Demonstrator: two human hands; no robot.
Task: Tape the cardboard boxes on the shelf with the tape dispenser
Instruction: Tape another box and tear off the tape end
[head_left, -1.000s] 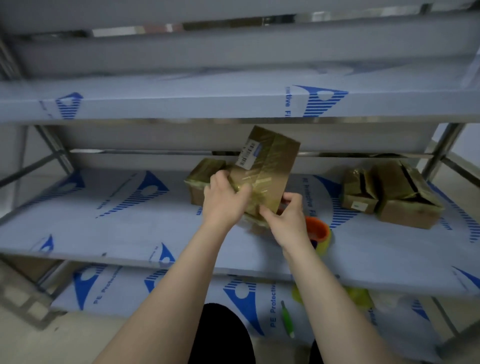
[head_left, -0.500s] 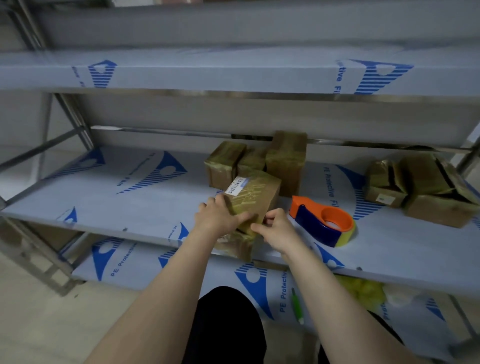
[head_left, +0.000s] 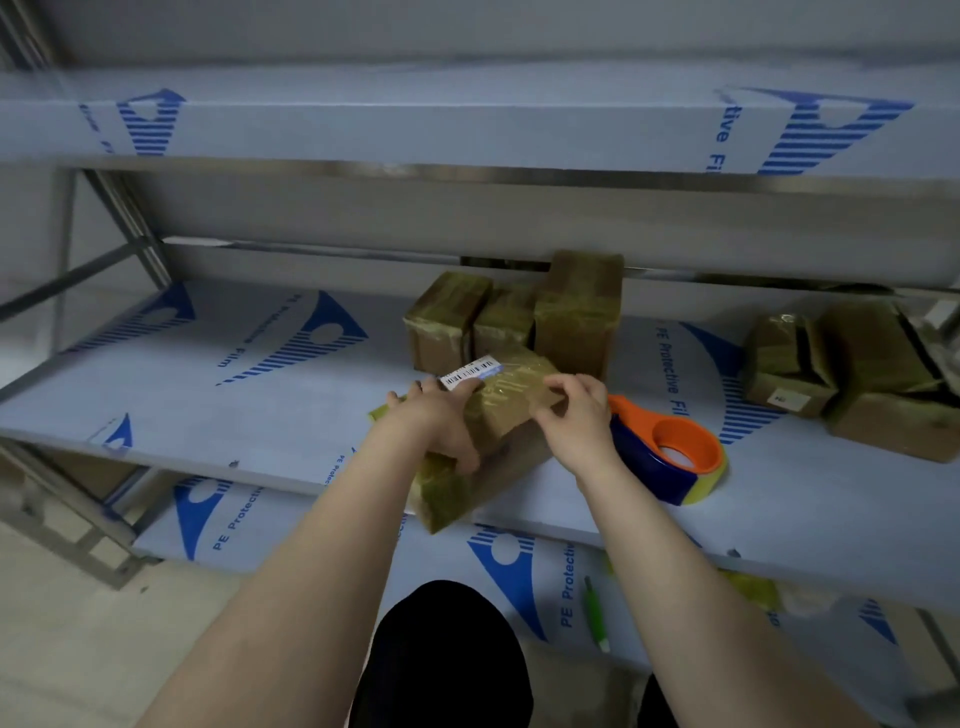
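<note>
A taped cardboard box (head_left: 511, 405) with a white barcode label lies tilted on the front of the middle shelf (head_left: 260, 395), one corner past the edge. My left hand (head_left: 439, 421) grips its left side, thumb curled over the near face. My right hand (head_left: 579, 415) holds its right end, fingers curled over the top edge. The orange and blue tape dispenser (head_left: 670, 452) lies on the shelf just right of my right hand, untouched.
Three taped boxes (head_left: 519, 317) stand in a cluster behind the held box. Two open-flapped boxes (head_left: 852, 374) sit at the right of the shelf. A green pen (head_left: 595, 613) lies on the lower shelf. The upper shelf (head_left: 467, 130) overhangs close above.
Both hands have brought the box down from mid-air onto the shelf's front edge and laid it flatter. The tape dispenser has not moved.
</note>
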